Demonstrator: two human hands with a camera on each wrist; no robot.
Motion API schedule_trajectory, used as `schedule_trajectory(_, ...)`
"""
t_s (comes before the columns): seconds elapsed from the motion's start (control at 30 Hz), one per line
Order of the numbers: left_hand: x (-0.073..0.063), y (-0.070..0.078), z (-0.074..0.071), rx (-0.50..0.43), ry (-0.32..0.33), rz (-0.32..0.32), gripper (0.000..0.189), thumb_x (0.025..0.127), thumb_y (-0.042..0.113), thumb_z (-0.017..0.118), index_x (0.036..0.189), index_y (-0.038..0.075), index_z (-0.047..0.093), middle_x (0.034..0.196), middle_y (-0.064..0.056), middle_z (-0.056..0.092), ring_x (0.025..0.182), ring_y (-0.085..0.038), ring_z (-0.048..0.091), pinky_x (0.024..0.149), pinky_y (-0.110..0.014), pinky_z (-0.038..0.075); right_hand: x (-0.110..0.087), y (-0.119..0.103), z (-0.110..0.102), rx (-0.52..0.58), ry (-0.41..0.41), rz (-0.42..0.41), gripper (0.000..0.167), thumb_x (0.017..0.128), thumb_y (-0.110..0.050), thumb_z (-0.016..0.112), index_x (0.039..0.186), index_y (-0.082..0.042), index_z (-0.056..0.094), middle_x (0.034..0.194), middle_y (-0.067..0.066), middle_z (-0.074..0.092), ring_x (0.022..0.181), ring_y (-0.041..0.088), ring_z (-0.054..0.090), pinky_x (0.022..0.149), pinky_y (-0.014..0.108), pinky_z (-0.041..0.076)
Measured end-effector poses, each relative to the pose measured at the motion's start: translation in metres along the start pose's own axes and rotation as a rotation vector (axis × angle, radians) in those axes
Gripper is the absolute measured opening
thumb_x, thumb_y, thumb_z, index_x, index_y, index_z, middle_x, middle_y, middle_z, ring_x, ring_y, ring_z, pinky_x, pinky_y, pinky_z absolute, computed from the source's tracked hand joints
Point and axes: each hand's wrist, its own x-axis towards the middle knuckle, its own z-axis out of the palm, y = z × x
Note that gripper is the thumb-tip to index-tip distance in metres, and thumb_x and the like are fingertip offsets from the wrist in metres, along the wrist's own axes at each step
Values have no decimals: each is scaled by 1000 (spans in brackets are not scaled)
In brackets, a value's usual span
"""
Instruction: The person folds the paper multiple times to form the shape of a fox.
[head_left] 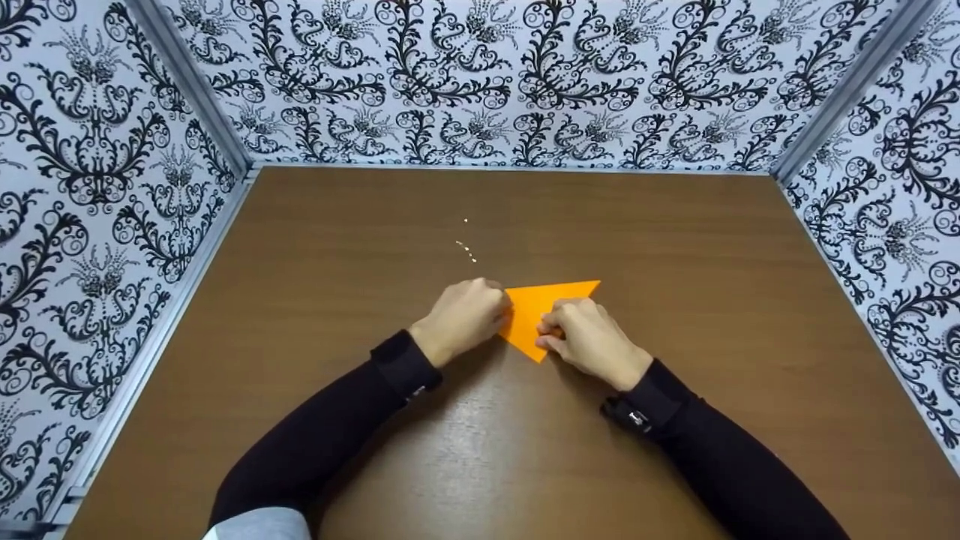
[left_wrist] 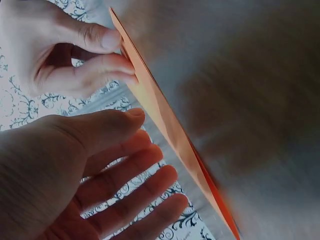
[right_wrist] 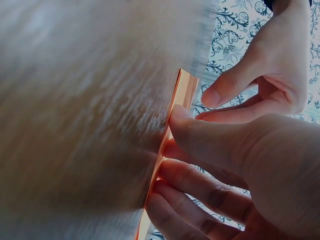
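A folded sheet of orange paper (head_left: 529, 311) lies on the table between both hands, one corner aimed at the person and another at the far right. My right hand (head_left: 596, 341) pinches its right-hand edge, thumb against the fold and fingers close to the table in the right wrist view. My left hand (head_left: 465, 315) is at the paper's left side. In the left wrist view its thumb and fingers (left_wrist: 135, 172) are apart and loosely extended beside the paper. Separate layers show along the paper's edge (left_wrist: 220, 202) there.
The brown wooden table (head_left: 337, 240) is enclosed by panels with a black-and-white scroll pattern (head_left: 480, 82). Small pale specks (head_left: 466, 249) mark the tabletop beyond the left hand. Both forearms wear dark sleeves (head_left: 322, 427) with bands at the wrists.
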Motion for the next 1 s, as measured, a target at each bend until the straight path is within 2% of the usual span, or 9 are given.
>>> schedule_trajectory(0.27,2,5,9,-14,-46,-50,11,107,14,88,98,8,89,98,-12,86,85,-31,83,77,-50,73,0,0,1,2,20,-22,12,97,-11,99,91,-10,88,86,7,80,76,15,70,72,37,65)
schedule_trajectory(0.57,1,2,13,-9,-49,-35,14,108,18,88,97,10,88,93,-9,85,84,-30,83,77,-48,73,0,0,1,7,15,-17,10,98,-11,98,94,-8,89,88,8,81,76,16,72,72,38,66)
schedule_trajectory(0.8,1,0,14,-19,-47,-40,14,109,18,88,96,12,88,93,-7,86,85,-30,84,78,-50,74,0,3,1,27,3,-11,10,98,-11,98,95,-9,89,86,6,80,75,12,66,71,31,60)
schedule_trajectory(1.0,2,0,14,-30,-39,-30,13,108,17,88,97,11,89,94,-8,87,86,-31,85,79,-51,74,1,4,-2,47,-18,-5,9,99,-14,98,101,-8,92,93,8,84,79,15,72,75,31,63)
